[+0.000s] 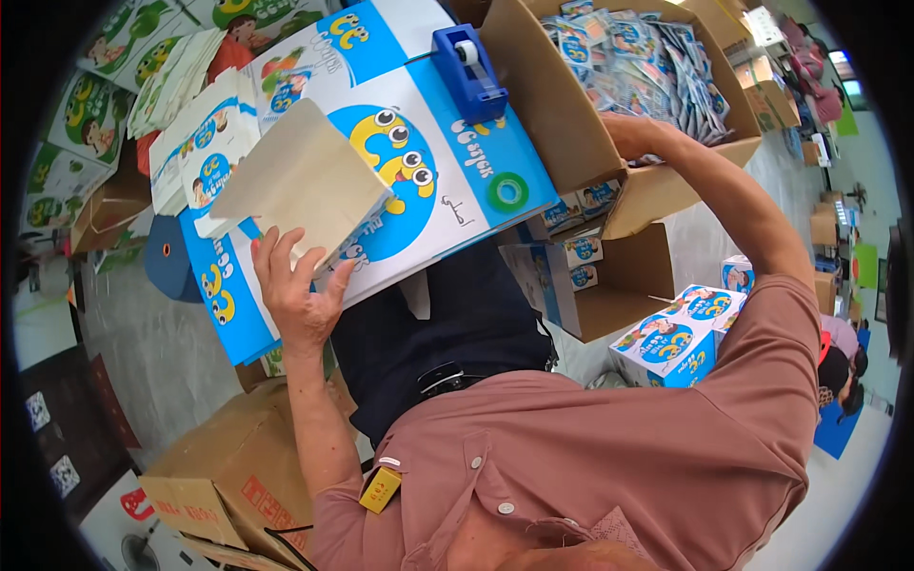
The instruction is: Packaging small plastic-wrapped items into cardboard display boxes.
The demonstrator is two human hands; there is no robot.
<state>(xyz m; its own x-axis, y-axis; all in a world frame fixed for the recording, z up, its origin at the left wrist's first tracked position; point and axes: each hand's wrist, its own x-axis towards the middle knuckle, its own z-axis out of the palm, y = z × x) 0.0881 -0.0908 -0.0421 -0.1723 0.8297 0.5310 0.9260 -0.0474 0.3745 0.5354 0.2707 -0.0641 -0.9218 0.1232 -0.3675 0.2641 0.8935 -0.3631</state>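
Head view: I'm seeing left hand point(295, 290) gripping near edge of folded carton blank point(303, 181), fingers curled over it, plain grey-brown side facing up. Blank lying tilted on blue-and-white printed board point(433, 152) resting across lap. Right hand point(636, 133) reaching far right into open cardboard box point(571, 124) full of small blue packets point(638, 57); can't tell how far it's opening, fingers hidden. Blue tape dispenser point(468, 71) sitting at far edge of board, green tape roll point(507, 192) lying right of blank. Assembled printed boxes point(678, 335) standing near right.
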